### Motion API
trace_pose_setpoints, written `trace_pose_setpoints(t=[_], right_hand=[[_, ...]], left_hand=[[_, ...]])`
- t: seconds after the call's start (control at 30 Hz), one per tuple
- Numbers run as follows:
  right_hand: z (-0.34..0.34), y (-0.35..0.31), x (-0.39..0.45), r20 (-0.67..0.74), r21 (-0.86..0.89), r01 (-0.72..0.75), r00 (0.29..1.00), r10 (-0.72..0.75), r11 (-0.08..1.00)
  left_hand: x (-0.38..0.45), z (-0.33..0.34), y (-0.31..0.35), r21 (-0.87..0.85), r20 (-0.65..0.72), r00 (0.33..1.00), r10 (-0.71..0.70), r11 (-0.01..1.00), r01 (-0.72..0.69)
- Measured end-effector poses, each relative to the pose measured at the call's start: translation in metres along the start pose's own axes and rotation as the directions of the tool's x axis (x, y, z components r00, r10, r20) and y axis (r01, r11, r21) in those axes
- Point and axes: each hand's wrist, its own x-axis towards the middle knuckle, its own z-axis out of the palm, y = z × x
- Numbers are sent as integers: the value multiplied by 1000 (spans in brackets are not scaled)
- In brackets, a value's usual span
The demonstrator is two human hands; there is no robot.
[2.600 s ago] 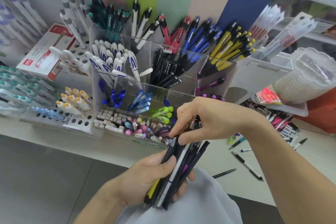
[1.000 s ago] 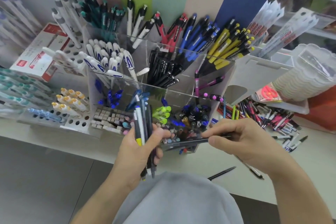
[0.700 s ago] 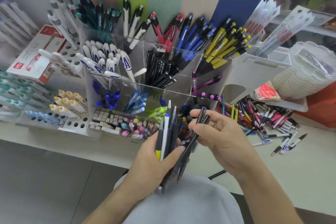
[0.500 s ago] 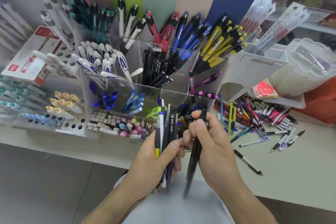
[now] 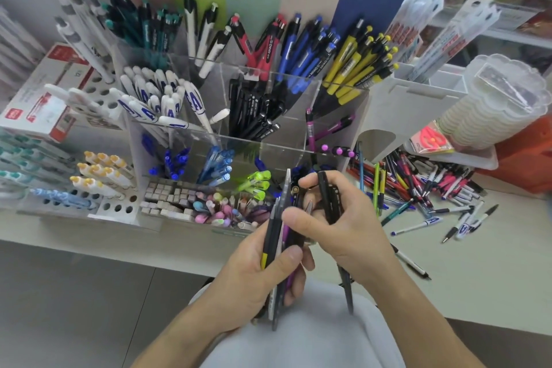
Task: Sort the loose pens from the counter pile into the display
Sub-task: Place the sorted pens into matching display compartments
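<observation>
Just in front of the clear acrylic display with its stepped compartments (image 5: 298,155), the person's left hand (image 5: 254,275) is wrapped around a mixed bundle of slim plastic pens (image 5: 279,236), mostly black, with a yellow-and-black barrel and a purple one among them, the thumb pressed across the front to pin them. The right hand (image 5: 343,227) sits beside it, fingers curled round a black pen (image 5: 328,203) held nearly upright; a second dark pen seems to hang below that wrist, though the blur makes it hard to be sure. To the display's right, the loose pile of red, black, white and green pens (image 5: 424,188) is still sprawled over the pale counter (image 5: 478,278), so plenty of sorting looks left.

These pens should be light and stiff, with smooth barrels that slide against each other, so a bundle gripped loosely could fan out or drop one. Taking a single pen mid-barrel between thumb and fingertips looks safest. The black pen probably belongs with the black clip pens in the display's middle row (image 5: 257,116), dropped in tip first.
</observation>
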Motion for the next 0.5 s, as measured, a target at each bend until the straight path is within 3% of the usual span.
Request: trace_pose_setpoints(t=[0.1,0.17,0.23,0.33,0.5], right_hand=[[-9,-1,5,141,61,-93,986,83,994],[-12,-3,6,134,82,-116,986,104,990],[-12,-4,8,51,108,-115,993,110,988],[-17,-4,12,-71,301,-110,988,137,947],[-33,-16,17,-287,492,56,953,101,869]], left_hand=[[-1,-1,-3,-64,16,999,-45,997,46],[-1,-3,-4,-65,28,997,-71,995,72],[-1,-5,-4,-54,38,995,-88,994,90],[-2,-7,-3,-28,37,996,-85,996,86],[-3,-8,-4,0,56,995,-81,997,81]])
